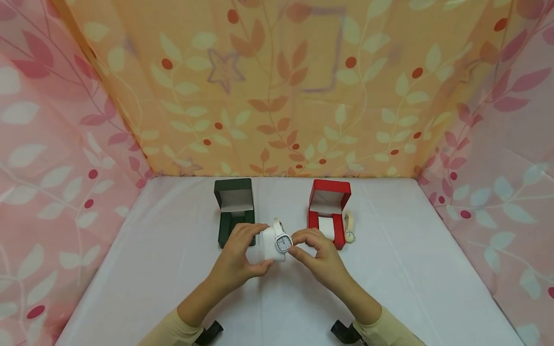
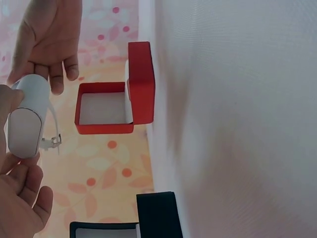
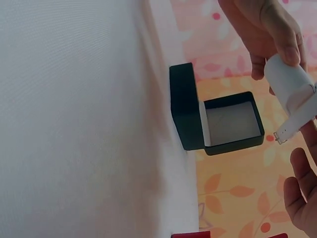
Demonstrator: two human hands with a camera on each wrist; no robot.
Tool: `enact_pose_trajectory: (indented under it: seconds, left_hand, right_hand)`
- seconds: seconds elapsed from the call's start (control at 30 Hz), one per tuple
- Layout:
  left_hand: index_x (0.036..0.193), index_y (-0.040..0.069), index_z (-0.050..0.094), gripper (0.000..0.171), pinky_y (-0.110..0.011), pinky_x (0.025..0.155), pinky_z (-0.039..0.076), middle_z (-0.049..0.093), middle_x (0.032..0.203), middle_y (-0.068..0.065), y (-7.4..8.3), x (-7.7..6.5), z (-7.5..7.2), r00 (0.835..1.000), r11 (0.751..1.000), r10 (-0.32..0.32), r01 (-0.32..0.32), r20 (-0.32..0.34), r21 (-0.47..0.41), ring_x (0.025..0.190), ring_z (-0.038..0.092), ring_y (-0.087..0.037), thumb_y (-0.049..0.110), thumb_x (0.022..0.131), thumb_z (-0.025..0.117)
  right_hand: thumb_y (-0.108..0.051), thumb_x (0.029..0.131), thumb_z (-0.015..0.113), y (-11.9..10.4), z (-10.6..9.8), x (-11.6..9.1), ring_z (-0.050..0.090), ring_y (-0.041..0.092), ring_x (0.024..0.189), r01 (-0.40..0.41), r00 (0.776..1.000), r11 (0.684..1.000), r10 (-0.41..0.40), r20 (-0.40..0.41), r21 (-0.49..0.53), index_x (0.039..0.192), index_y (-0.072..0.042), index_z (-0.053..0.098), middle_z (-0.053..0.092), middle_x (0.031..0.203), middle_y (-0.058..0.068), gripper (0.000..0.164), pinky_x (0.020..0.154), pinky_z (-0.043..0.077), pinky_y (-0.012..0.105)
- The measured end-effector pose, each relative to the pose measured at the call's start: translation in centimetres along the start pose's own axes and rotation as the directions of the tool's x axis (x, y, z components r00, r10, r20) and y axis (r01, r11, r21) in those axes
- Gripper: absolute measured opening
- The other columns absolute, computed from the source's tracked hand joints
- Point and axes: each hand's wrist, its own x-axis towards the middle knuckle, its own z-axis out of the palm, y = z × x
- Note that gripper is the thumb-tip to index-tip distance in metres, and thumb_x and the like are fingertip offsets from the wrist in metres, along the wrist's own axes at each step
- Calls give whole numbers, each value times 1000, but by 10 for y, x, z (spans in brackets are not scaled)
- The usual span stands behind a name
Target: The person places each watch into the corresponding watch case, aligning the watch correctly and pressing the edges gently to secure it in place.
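Observation:
My left hand grips a white watch cushion between thumb and fingers, in front of the green box. A wristwatch with a white strap and squarish dial lies against the cushion's right side. My right hand pinches the watch at its case. In the right wrist view the strap stretches across the cushion, its buckle end hanging free. The left wrist view shows the loose buckle below the cushion.
Behind my left hand stands an open green watch box. An open red watch box with a white cushion inside stands behind my right hand. A cream-strapped watch lies to its right. Patterned cloth walls the white table.

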Motion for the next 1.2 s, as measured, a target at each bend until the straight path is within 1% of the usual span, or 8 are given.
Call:
enact_pose_trajectory:
  seconds: [0.1,0.27,0.37,0.5,0.67,0.87,1.0,1.2]
  left_hand:
    - [141,15,56,80,-36,91,54,61,134,5,0,1,0,1000,1000,-26,26,-5,-4,125,48,-14,25,71,95]
    - [140,13,58,79,-38,94,53,62,134,5,0,1,0,998,998,-58,58,-22,-29,125,49,-14,25,72,95]
    - [140,13,58,78,-40,95,53,62,134,5,1,1,1,998,997,-66,64,-25,-47,125,49,-15,25,72,94]
    - [141,15,57,78,-39,96,53,62,133,6,2,0,2,998,996,-64,62,-28,-62,124,49,-14,25,72,94]
    - [142,17,56,80,-38,94,53,62,134,6,3,-1,4,998,997,-54,52,-30,-58,124,49,-14,25,72,95]
    - [146,17,53,85,-42,98,53,59,138,6,3,0,1,999,997,-47,47,4,-54,129,45,-13,28,73,95]
    - [149,17,51,90,-41,96,54,56,141,4,3,1,-2,999,998,-25,27,27,-49,131,44,-16,30,72,96]
    - [150,20,50,93,-43,99,53,55,143,5,4,1,-3,998,998,-48,49,27,-32,132,43,-15,31,70,97]
  right_hand:
    - [-27,89,81,-2,0,0,58,12,113,50,999,998,-50,4,-40,105,-31,73,68,114,-14,19,94,52,34]
    - [-27,81,89,-4,-1,-1,56,11,118,95,995,992,-92,43,-86,115,-31,70,66,121,-14,39,97,51,34]
    - [-25,79,90,-3,0,-1,55,11,119,118,992,987,-112,54,-112,117,-30,69,65,122,-14,44,97,51,33]
    - [-20,78,91,-2,2,0,56,11,117,138,990,982,-134,43,-132,114,-29,69,66,120,-14,44,96,51,31]
    - [-20,77,91,-2,3,0,57,12,114,144,990,981,-143,16,-129,110,-29,69,67,117,-13,40,95,50,30]
    - [-14,73,93,-2,3,1,58,15,113,157,987,981,-160,-14,-116,109,-23,71,69,114,-8,42,96,49,29]
    - [-5,71,92,-4,3,2,58,16,112,122,992,986,-126,-29,-116,107,-17,72,70,113,-5,43,95,50,29]
    - [-19,78,90,-3,1,1,58,12,113,104,994,989,-105,-2,-100,112,-25,71,68,115,-11,39,95,52,31]
